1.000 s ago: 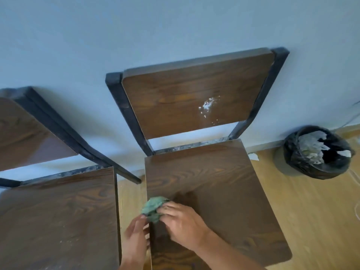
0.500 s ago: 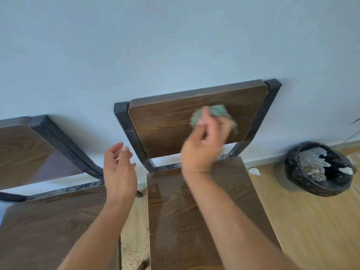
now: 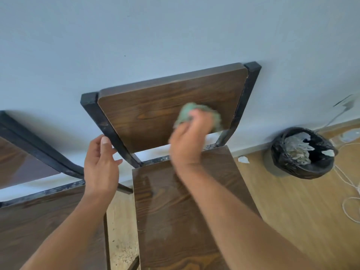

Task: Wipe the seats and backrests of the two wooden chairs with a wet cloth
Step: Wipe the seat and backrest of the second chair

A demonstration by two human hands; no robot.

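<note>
Two dark wooden chairs with black metal frames stand side by side against a pale wall. On the right chair, my right hand [image 3: 187, 141] presses a crumpled green cloth [image 3: 187, 114] against the lower right of the backrest [image 3: 148, 117]; hand and cloth are motion-blurred. The seat [image 3: 175, 211] below looks glossy and wet. Fingers apart, my left hand [image 3: 101, 164] hovers by the backrest's left black frame post [image 3: 105, 123], thumb close to it, holding nothing. The left chair's seat [image 3: 44, 227] and backrest [image 3: 19, 164] are partly cut off at the left edge.
A bin lined with a black bag [image 3: 302, 152] full of crumpled waste stands on the wooden floor at the right, near the wall. White cord [image 3: 350, 191] lies looped on the floor beside it. A narrow gritty strip of floor [image 3: 120, 230] separates the two chairs.
My right hand lifted the cloth from the seat's front to the backrest and now rubs lower right, where the white smear was. My left hand rose beside the frame post.
</note>
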